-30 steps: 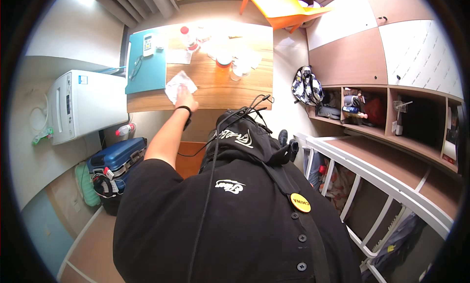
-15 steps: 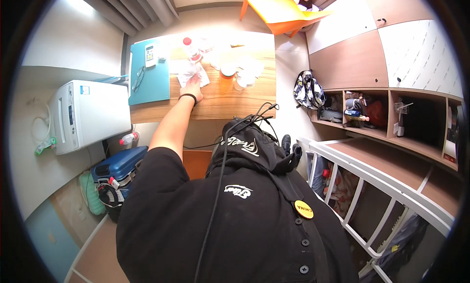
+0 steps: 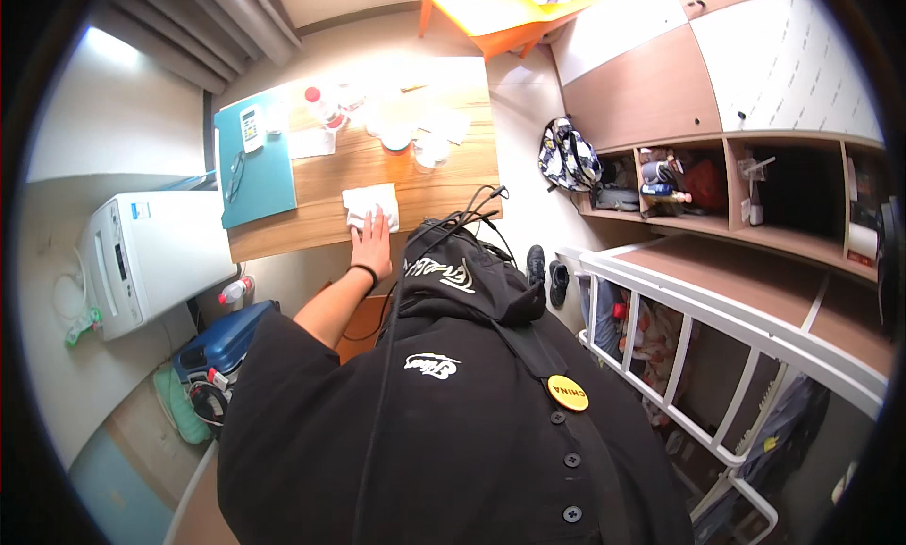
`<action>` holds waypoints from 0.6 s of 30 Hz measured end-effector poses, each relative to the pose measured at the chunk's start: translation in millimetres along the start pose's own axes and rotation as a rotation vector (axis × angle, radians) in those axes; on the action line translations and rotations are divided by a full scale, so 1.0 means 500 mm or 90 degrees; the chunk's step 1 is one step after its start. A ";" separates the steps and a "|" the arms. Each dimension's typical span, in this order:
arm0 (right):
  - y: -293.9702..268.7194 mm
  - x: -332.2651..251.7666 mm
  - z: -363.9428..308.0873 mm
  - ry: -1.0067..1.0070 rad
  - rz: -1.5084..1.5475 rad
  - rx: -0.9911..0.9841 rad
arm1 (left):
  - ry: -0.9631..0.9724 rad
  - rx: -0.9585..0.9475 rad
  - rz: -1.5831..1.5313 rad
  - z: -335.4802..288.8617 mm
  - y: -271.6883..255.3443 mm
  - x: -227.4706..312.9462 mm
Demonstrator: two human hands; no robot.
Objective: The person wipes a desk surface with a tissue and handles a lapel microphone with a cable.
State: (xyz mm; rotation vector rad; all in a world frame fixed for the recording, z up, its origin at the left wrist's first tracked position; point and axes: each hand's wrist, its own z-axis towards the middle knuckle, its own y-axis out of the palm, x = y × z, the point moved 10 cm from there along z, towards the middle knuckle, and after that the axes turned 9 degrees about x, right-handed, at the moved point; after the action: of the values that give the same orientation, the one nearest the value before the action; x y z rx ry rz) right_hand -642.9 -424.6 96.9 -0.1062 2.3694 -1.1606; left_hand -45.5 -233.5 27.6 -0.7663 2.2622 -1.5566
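My left hand lies with its fingers stretched out flat on a folded white cloth near the front edge of the wooden table. A dark band circles that wrist. Farther back stand a clear bottle with a red cap, an orange-banded container and a clear cup. A flat white sheet lies to the left of them. The tabletop behind is partly washed out by glare. My right hand is out of sight.
On the table's left, a teal mat bears a white calculator and eyeglasses. A white appliance stands beyond. Behind is an orange chair; to the right, a backpack and white railing.
My left hand has drawn the white cloth back toward me, from beside the bottle to near the table's front edge. The view has shifted, too.
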 end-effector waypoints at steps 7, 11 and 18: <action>0.031 -0.016 0.013 0.105 0.049 -0.094 | 0.169 0.119 -0.154 -0.030 0.003 0.078; 0.050 0.032 0.043 0.316 0.297 -0.014 | 0.197 0.117 -0.124 0.027 -0.017 0.096; 0.080 0.030 0.154 0.308 0.545 -0.014 | 0.207 0.200 -0.078 0.176 0.025 0.147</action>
State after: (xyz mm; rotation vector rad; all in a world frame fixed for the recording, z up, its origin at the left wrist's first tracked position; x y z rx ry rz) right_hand -614.6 -459.1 20.8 1.1788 2.3709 -0.7681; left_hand -63.7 -340.2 -12.5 -0.6100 2.1261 -2.1655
